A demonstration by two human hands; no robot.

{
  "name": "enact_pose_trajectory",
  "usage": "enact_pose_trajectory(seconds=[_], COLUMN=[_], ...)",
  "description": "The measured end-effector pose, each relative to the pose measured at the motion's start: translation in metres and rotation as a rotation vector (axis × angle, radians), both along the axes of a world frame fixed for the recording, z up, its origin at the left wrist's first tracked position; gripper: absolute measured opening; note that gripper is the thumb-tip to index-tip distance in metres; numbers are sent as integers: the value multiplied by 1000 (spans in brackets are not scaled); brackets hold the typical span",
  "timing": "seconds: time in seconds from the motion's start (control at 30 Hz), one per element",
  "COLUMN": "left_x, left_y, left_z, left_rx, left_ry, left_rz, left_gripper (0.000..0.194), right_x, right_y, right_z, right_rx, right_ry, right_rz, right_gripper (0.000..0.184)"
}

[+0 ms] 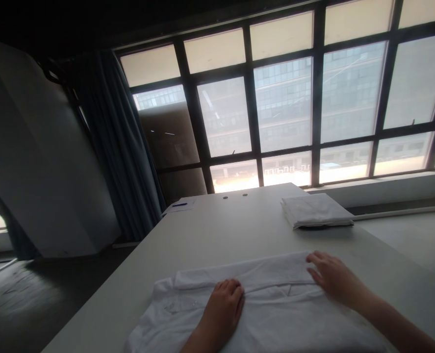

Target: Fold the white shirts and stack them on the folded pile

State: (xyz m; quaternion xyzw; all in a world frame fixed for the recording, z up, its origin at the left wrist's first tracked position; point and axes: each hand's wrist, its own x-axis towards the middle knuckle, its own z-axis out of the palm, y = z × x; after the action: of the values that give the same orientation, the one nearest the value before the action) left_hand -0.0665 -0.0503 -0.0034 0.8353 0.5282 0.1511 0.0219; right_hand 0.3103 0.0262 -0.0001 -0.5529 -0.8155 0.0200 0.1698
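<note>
Paper sheet (182, 206) with a blue pen (179, 204) off at the far end of the pale grey table (217, 230), and down front the left hand (222, 309) sits curled, pressing onto a white folded shirt (272, 314), pinching nothing! That shirt lies flat right under both hands, its fold running across. Right hand (335, 279), fingers spread, rests along the top fold, no pinch there either. Further up, a folded white cloth stack (315, 211) sits on the table below the dark-framed windows (283, 108).
</note>
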Motion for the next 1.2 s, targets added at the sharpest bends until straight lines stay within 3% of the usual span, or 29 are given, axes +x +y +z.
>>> enact_pose_trajectory(seconds=[0.1, 0.2, 0.33, 0.43, 0.53, 0.63, 0.77, 0.87, 0.97, 1.07, 1.2], left_x=[-2, -11, -27, -42, -58, -67, -60, -47, -36, -37, -64], left_y=[-1, -5, -9, -8, -6, -4, -4, -1, 2, 7, 14], left_z=[4, 11, 12, 2, -6, -8, -6, -6, -6, -6, -8], left_rx=[-45, -134, -221, -258, -276, -288, -302, -290, -255, -236, -242], left_ry=[14, 27, 24, 37, 71, 101, 114, 106, 84, 72, 98], left_rz=[-20, -96, -150, -38, 107, 205, 254, 266, 241, 218, 244], left_gripper=[27, 40, 73, 87, 88, 89, 93, 92, 89, 82, 76], right_x=[-62, -87, -68, -46, -29, -14, -14, -43, -79, -94, -82], right_y=[-19, -25, -15, -4, 6, 12, 7, -11, -28, -32, -23], right_z=[-18, -38, -51, -57, -63, -62, -42, -27, -24, -30, -38], right_rx=[-23, -111, -161, -132, -102, -99, -52, -18, -65, -155, -224], right_ry=[72, 53, 31, 11, -16, -58, -116, -58, 35, 60, 41], right_rz=[172, 230, 246, 173, 112, 35, -45, 115, 287, 292, 261], right_gripper=[50, 60, 66, 64, 67, 69, 63, 53, 57, 65, 68])
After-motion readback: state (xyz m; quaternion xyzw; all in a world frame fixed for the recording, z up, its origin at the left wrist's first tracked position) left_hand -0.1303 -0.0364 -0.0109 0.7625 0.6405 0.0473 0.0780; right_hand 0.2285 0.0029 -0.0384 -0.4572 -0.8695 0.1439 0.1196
